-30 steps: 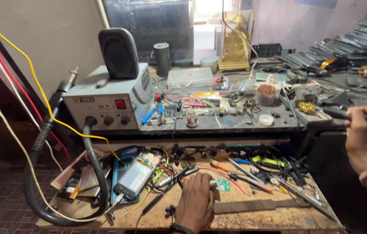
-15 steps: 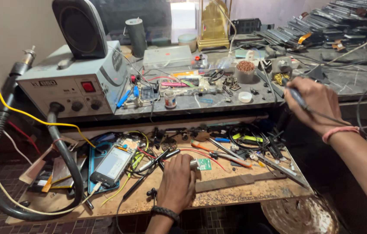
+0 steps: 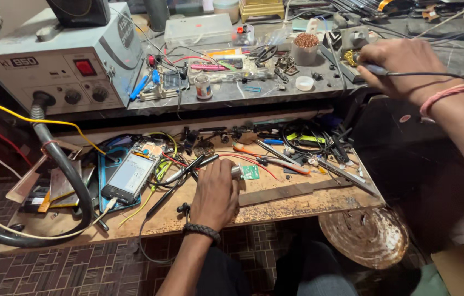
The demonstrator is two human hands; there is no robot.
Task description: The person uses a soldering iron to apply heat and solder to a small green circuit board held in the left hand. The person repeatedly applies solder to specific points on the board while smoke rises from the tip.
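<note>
Our left hand [image 3: 216,193] lies knuckles up on the wooden board [image 3: 275,204], its fingers curled narrow and pressed down beside a small green circuit board [image 3: 250,172], which lies on the wood just right of the fingertips; we cannot tell whether the fingers actually pinch it. A black braided band sits on that wrist.

Our right hand [image 3: 402,66] is up on the grey bench top [image 3: 254,94], fingers closed around the handle of a soldering iron [image 3: 375,69], whose black cord runs off to the right past a pink wristband. Its tip end lies near a brass-coloured wire ball [image 3: 351,58].

Left of our left hand a phone with its back removed [image 3: 132,175] lies on a blue mat, amid red and yellow wires. Tweezers and screwdrivers are scattered across the board to the right. Farther left a grey rework station [image 3: 64,66] stands on the bench, a thick black hose [image 3: 62,170] curving down from its front. A small pot of copper-coloured wool [image 3: 306,48] stands near the right hand.
</note>
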